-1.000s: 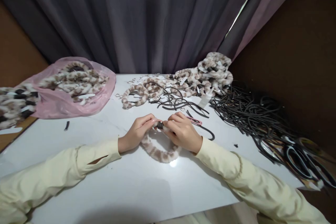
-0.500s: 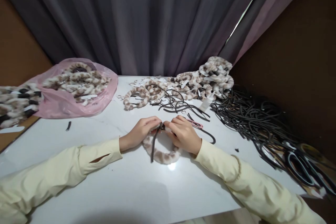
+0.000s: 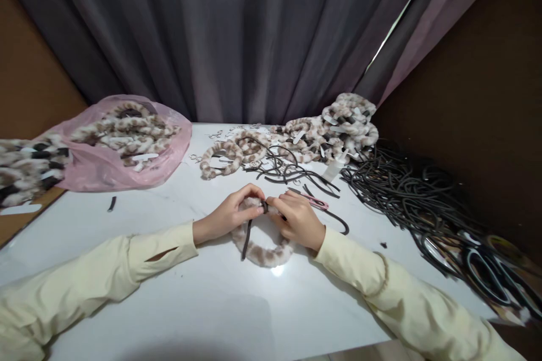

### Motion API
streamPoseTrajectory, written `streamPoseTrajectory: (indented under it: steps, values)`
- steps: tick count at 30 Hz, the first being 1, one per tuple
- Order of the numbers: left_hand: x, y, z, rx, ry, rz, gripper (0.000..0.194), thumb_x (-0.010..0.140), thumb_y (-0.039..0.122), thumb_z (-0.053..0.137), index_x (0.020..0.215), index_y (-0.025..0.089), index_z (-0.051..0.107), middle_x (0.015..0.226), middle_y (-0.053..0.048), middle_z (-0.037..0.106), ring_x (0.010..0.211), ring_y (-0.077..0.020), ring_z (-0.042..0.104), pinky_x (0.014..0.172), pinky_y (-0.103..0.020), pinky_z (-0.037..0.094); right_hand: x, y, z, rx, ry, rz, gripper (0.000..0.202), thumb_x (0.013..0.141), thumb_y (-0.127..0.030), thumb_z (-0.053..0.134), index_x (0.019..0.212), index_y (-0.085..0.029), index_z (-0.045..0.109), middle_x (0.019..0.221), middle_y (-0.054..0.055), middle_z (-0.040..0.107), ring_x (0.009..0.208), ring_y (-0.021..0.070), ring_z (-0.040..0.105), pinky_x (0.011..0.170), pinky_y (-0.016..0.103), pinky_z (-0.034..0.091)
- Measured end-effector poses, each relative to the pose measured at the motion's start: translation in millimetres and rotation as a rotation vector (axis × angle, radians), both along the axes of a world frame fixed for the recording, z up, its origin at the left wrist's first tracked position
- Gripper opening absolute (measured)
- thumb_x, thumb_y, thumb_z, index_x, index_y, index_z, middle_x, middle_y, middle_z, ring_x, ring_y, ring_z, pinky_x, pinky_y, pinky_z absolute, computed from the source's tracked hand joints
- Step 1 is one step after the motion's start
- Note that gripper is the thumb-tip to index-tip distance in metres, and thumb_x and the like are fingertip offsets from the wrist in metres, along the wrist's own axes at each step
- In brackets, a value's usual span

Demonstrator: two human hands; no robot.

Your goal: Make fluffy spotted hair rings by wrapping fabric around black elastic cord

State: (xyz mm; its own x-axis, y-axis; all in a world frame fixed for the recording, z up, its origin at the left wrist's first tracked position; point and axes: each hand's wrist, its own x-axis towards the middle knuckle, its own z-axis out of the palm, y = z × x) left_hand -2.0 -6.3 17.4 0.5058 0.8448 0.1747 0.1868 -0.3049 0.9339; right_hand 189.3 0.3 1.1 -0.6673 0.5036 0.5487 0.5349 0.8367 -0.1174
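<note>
A brown-and-white spotted furry ring [image 3: 265,252] lies on the white table between my hands. My left hand [image 3: 232,210] is closed on its far side, thumb and fingers pinching the fur. Beside it, my right hand [image 3: 298,215] grips the ring where a black cord [image 3: 247,240] wraps around it; the cord's loose end hangs down inside the ring on the left. My fingers partly cover the wrapped spot. Just beyond my right hand lies a pink-handled tool [image 3: 315,201], and a curved black cord [image 3: 339,220] lies beside it.
A pink plastic bag [image 3: 178,166] of furry rings stands at the left. More furry rings [image 3: 349,118] are heaped at the back right. A large pile of black cords [image 3: 398,180] covers the right side, with scissors [image 3: 485,273] in front. A small bottle [image 3: 334,168] stands behind my right hand.
My left fingers have opened up and shifted, with the thumb now lower and the fur showing between thumb and fingers. My right hand stays at the wrapped cord.
</note>
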Motion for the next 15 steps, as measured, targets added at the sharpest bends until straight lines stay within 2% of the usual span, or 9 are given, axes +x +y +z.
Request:
streamPoseTrajectory:
  steps: [5,9,12,15]
  values:
    - [-1.0,2.6,-5.2,-0.145,-0.088,-0.02,0.019,0.076,0.027,0.057,0.092,0.018,0.05,0.089,-0.001,0.052,0.081,-0.0147,0.05,0.07,-0.024,0.041,-0.4,-1.8,-0.2,-0.04,0.009,-0.011,0.023,0.078,-0.009,0.042,0.099,-0.014,0.051,0.065,0.003,0.058,0.056,0.0163,0.044,0.058,0.027,0.033]
    - [-1.9,2.5,-3.5,-0.15,-0.086,0.006,0.02,0.073,0.027,0.06,0.086,0.017,0.05,0.082,0.0,0.051,0.075,-0.0136,0.048,0.066,-0.023,0.039,-0.5,-2.0,0.7,-0.016,-0.023,0.0,0.022,0.081,-0.01,0.041,0.1,-0.014,0.051,0.062,0.002,0.057,0.054,0.0158,0.042,0.056,0.026,0.032]
    - [-3.8,11.6,5.5,-0.145,-0.032,-0.027,0.018,0.071,0.026,0.061,0.08,0.016,0.05,0.076,0.001,0.05,0.07,-0.0122,0.048,0.064,-0.022,0.038,0.1,-1.2,0.9,0.022,-0.052,0.031,0.02,0.083,-0.012,0.04,0.098,-0.013,0.052,0.06,0.002,0.055,0.053,0.0158,0.042,0.055,0.027,0.031]
    - [-9.7,23.1,23.3,-0.142,0.101,-0.11,0.015,0.072,0.027,0.06,0.078,0.017,0.05,0.068,0.002,0.05,0.061,-0.0106,0.047,0.055,-0.02,0.036,0.4,-1.1,1.2,0.034,-0.094,0.056,0.018,0.082,-0.013,0.04,0.095,-0.013,0.053,0.06,0.003,0.056,0.054,0.0163,0.044,0.055,0.028,0.03]
